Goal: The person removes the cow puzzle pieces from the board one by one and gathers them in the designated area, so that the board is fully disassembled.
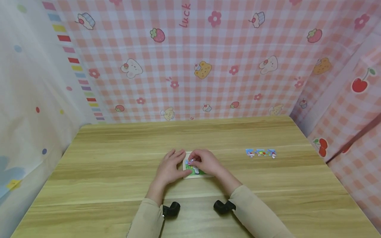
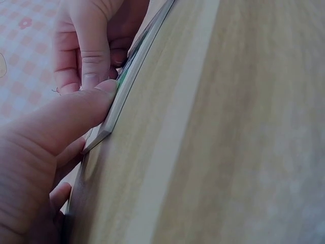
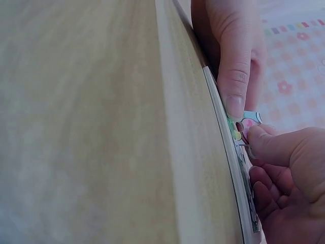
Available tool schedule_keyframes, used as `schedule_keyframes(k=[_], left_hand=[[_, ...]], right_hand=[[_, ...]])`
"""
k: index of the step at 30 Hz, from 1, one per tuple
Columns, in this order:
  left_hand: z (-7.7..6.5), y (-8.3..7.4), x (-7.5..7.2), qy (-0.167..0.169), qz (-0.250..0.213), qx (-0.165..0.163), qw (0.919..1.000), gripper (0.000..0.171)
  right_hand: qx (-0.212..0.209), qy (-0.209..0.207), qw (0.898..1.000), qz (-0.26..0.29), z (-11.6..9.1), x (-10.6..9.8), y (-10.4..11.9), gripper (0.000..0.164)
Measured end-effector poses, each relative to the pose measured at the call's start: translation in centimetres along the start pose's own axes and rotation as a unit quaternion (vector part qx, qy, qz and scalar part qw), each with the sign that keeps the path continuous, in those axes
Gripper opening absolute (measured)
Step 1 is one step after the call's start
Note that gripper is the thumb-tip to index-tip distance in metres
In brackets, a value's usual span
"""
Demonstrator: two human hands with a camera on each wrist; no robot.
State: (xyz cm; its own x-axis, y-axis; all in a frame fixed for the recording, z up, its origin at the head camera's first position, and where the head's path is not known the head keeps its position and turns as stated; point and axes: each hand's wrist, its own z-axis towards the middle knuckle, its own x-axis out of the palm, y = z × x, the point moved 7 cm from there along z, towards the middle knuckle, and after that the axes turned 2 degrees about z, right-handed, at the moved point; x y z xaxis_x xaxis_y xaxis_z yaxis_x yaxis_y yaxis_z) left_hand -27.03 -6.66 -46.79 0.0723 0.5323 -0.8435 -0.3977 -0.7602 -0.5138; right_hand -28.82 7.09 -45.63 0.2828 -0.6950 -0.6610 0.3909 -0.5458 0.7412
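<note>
A small puzzle board [image 1: 197,176] with a pale rim and a partly filled picture on green lies flat on the table. At its left side rests my left hand [image 1: 171,168], thumb [image 2: 104,90] on the near rim and fingers stretched along the left edge. Between thumb and fingertips, my right hand [image 1: 207,162] pinches a small puzzle piece [image 3: 249,122], pink and light blue. This piece is tilted up over the left part of the board, close to the left thumb. Both hands cover much of the picture.
Several loose puzzle pieces [image 1: 261,152] lie in a row on the wooden table [image 1: 119,172], right of the board. Black wrist mounts [image 1: 172,210] sit by both sleeves. A checked curtain [image 1: 184,96] hangs behind the table's back edge.
</note>
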Motion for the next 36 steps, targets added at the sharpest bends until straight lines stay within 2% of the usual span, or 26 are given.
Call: schedule_keyframes(k=[19, 28, 36], left_hand=[[0.0, 0.0, -0.1, 0.006, 0.004, -0.003, 1.0, 0.078], [0.0, -0.2, -0.1, 0.01, 0.002, -0.009, 0.9999, 0.078], [-0.1, -0.3, -0.1, 0.018, -0.001, -0.017, 0.9997, 0.08]], right_hand=[[0.019, -0.015, 0.997, 0.068, -0.6, -0.9, -0.8, 0.005], [0.022, -0.039, 0.997, 0.067, -2.1, -3.2, -2.0, 0.006], [0.034, -0.061, 0.995, 0.065, -4.5, -5.9, -4.1, 0.007]])
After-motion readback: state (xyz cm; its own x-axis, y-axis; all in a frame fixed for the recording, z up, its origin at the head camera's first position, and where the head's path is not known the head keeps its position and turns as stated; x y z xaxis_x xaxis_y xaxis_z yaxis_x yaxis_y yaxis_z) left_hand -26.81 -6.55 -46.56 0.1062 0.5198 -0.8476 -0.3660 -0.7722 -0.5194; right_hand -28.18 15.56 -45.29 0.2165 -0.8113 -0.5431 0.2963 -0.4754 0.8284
